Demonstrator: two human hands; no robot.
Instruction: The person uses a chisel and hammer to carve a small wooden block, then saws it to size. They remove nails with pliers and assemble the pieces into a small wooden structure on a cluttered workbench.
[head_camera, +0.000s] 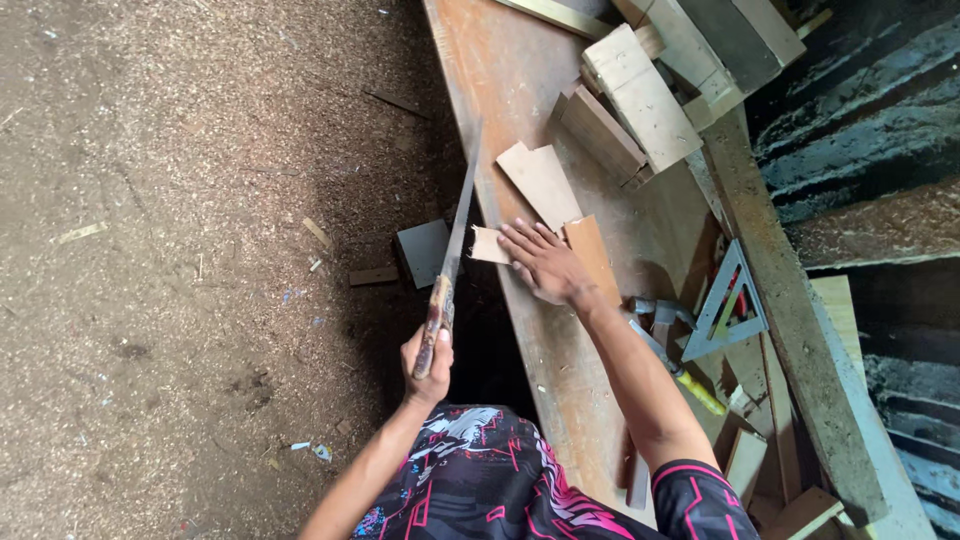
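My left hand (428, 365) grips the wooden handle of a hand saw (455, 235). Its blade runs along the left edge of the workbench (500, 70). My right hand (545, 265) lies flat, fingers spread, on a thin brown wood strip (592, 250). The strip's pale end (488, 245) sticks out over the bench edge, right beside the blade. A second thin flat piece (540, 180) lies on the bench just beyond my fingers.
Several pale wood blocks (640, 95) are stacked at the far end of the bench. A hammer with a yellow handle (680, 375) and a grey triangular square (730, 300) lie to the right of my forearm. Offcuts (422, 250) lie on the sawdust-covered floor (180, 250) at left.
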